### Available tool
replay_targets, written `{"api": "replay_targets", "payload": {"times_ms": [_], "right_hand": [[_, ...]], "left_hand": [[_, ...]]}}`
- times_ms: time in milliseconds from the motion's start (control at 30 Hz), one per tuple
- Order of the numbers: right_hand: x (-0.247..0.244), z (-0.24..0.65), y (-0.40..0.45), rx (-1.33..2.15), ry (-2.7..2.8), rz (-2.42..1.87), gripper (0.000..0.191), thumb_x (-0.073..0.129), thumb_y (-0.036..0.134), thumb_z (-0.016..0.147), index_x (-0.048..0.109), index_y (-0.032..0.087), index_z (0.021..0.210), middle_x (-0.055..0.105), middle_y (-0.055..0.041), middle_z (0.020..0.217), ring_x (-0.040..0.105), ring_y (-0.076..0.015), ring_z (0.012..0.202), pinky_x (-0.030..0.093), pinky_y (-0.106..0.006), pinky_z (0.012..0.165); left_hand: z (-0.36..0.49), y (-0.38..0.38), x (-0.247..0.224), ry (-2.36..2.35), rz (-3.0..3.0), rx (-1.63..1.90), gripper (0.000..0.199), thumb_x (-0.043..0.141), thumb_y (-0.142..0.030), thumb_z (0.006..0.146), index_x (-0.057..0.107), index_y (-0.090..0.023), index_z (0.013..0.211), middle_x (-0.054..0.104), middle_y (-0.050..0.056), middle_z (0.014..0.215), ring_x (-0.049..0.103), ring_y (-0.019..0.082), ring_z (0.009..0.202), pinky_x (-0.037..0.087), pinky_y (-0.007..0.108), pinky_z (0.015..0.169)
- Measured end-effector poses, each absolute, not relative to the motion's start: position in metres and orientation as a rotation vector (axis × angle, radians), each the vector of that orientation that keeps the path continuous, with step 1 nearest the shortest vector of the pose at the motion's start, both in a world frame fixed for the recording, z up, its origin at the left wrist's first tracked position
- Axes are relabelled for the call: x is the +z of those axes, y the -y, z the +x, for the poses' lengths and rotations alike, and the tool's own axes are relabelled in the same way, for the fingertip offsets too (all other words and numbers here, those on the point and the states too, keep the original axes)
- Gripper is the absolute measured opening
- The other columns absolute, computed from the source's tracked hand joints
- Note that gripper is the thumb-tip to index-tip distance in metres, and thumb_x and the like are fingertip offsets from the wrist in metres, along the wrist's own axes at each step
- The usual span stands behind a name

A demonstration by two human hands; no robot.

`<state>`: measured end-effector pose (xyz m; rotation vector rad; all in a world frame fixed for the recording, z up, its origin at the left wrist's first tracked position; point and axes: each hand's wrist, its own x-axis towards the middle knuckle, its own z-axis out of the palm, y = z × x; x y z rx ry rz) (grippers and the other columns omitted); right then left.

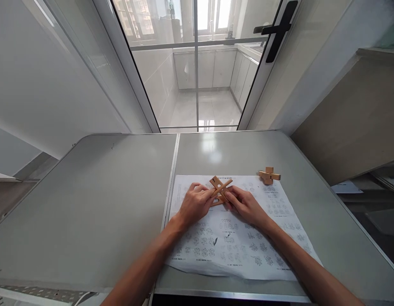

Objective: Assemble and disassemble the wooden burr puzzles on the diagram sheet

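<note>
Crossed flat wooden pieces (217, 182), one of them marked with dark print, were held just above the upper part of the printed sheet (229, 273). The left hand (197, 201) pinched them from the sheet's left side, its fingers bent close together; the right hand (244, 205) pinched them between thumb and fingers from the sheet's right side. A small interlocked wooden cluster (268, 176) sat at the sheet's far right corner. The grey table (98, 212) extended beneath and around the sheet, and a glass-paned door (196, 85) stood beyond it.
</note>
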<state>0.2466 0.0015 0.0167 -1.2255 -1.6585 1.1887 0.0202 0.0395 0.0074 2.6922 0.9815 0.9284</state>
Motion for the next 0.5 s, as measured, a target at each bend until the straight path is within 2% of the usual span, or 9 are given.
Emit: {"api": "replay_targets", "payload": {"times_ms": [167,367,500], "right_hand": [[0.0114,0.2431,-0.0029,1.272,1.511,-1.236,0.048,0.052,0.065,0.106,0.058,0.022,0.087,0.062,0.0012,0.065,0.046,-0.0137,0.054,0.038,-0.029,0.055],[0.0124,0.2422,-0.0015,1.34,1.491,-1.148,0.045,0.052,0.062,0.108,0.062,0.02,0.1,0.063,0.0015,0.067,0.05,-0.014,0.055,0.044,-0.029,0.058],[0.014,0.2418,-0.0009,1.327,1.472,-1.131,0.041,0.053,0.059,0.108,0.062,0.02,0.098,0.061,0.0029,0.066,0.051,-0.014,0.055,0.044,-0.03,0.06]], "left_hand": [[0.0297,-0.0326,0.0045,-1.016,2.703,0.97,0.018,0.056,-0.021,0.108,0.072,-0.019,0.115,0.08,0.005,0.092,0.074,0.02,0.085,0.053,0.042,0.096],[0.0281,-0.0332,0.0031,-0.984,2.688,1.036,0.021,0.057,-0.018,0.107,0.07,-0.017,0.124,0.075,0.001,0.079,0.069,0.016,0.072,0.054,0.037,0.089],[0.0271,-0.0347,0.002,-0.966,2.718,1.054,0.026,0.054,-0.018,0.109,0.068,-0.018,0.131,0.074,-0.001,0.076,0.068,0.015,0.069,0.054,0.036,0.089]]}}
